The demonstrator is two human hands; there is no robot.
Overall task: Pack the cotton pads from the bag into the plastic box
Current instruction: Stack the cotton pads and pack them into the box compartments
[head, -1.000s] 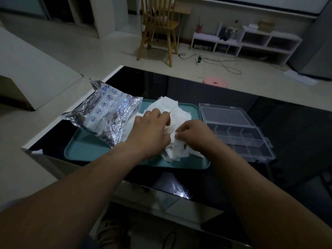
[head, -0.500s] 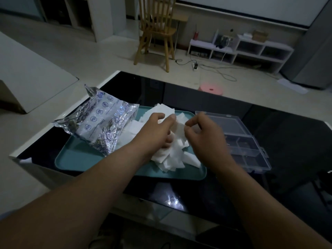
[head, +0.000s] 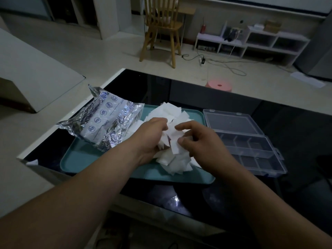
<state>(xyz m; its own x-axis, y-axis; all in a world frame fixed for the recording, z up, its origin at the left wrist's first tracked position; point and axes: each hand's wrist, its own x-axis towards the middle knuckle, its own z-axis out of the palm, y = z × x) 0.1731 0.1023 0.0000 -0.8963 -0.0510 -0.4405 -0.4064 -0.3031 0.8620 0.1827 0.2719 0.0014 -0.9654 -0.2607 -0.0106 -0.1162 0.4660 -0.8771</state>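
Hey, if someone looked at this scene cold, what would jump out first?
The heap of white cotton pads on the teal tray, with the left hand and right hand both working in it. Left of it lies a crinkled silver bag; right of the tray, a clear plastic box sits open.

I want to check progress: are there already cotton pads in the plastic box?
No, the box compartments look empty; the pads lie piled on the tray.

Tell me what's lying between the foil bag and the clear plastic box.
In the head view, the pile of cotton pads lies on the teal tray between the foil bag and the plastic box, with the left hand and right hand in it.
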